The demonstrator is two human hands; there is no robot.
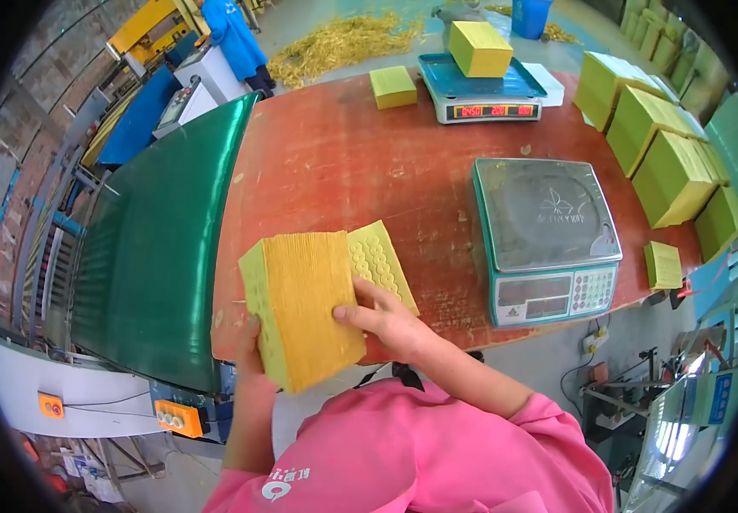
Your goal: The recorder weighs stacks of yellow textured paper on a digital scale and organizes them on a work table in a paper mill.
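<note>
A thick stack of yellow paper [307, 299] is held up between my two hands at the near left of the red table, its layered edges facing up. My left hand [253, 349] grips its left side from below, with most of the fingers hidden behind the stack. From the right, my right hand [383, 315] clasps it, thumb lying on the layered edge. Just beyond my right hand, a thin yellow piece of paper with round stamped patterns [375, 256] lies on the table, partly covered by the stack and the hand.
Right of my hands stands a digital scale [548, 209] with a bare metal plate. Another scale [488, 109] at the table's far side carries a yellow paper block [480, 50]; a smaller block [393, 87] sits beside it. Several paper stacks [672, 175] line the right edge. A green conveyor surface [159, 248] adjoins the left.
</note>
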